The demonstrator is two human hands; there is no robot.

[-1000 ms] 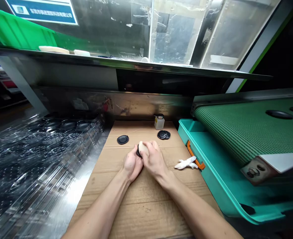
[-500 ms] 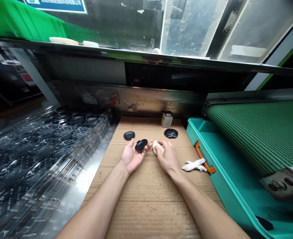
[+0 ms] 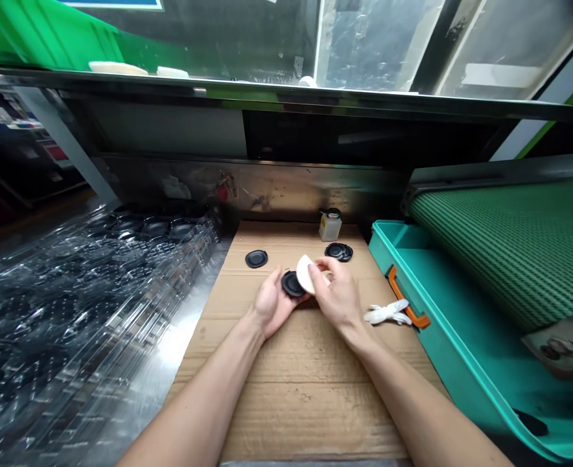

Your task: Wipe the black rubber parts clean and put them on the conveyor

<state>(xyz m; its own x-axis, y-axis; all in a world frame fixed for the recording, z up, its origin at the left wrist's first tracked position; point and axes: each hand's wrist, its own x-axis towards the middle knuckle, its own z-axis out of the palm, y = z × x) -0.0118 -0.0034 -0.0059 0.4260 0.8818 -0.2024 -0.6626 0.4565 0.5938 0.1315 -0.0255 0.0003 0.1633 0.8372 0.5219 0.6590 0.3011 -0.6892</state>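
Observation:
In my left hand (image 3: 273, 303) lies a round black plastic lid-like part (image 3: 292, 284), gripped at its edge with the recessed face up. My right hand (image 3: 338, 288) pinches a pale cream round pad (image 3: 306, 274), which overlaps the right side of the black part; whether the two touch I cannot tell. Beyond my left hand, another black round part (image 3: 256, 259) rests on the cardboard sheet (image 3: 286, 415). A couple of overlapping black parts (image 3: 339, 251) lie past my right hand. Behind them stands a small translucent bottle (image 3: 330, 226) with a dark top.
A crumpled white glove or cloth (image 3: 387, 312) lies beside the teal bin (image 3: 454, 370) with its orange handle (image 3: 408, 301). Above the bin runs a green conveyor belt (image 3: 514, 253). Clear plastic trays of black parts (image 3: 72, 311) fill the left. A metal shelf (image 3: 267, 91) crosses overhead.
The black part has turned from edge-on to face up in my left hand. My right hand has brought the cream pad over its right side. The view has shifted slightly.

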